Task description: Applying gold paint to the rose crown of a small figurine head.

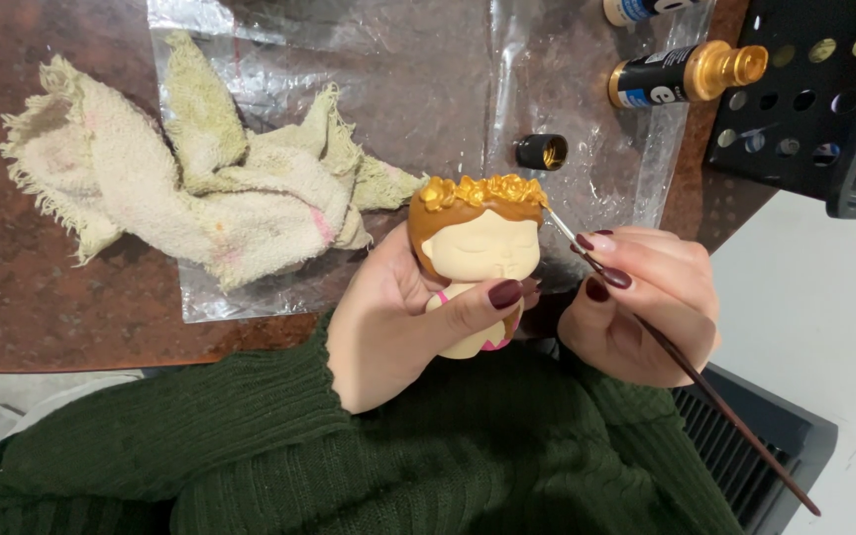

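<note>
On brown table (12, 297) (plastic-covered (398, 109)), rag (200, 188)

Soft, even light falls from above. Glare streaks the clear plastic sheet (369, 109) across the upper middle of the frame. The lower edge, over the green sleeves (250, 446), sits dim. Focus is sharp at centre, with no evident blur.

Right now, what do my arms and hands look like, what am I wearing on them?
Both arms are covered in a dark green ribbed knit sweater, with a snug ribbed cuff on the left sleeve reaching the wrist. The left hand and right hand are bare, with no gloves. The fingernails are painted a glossy dark burgundy. No rings or watch show.
</note>
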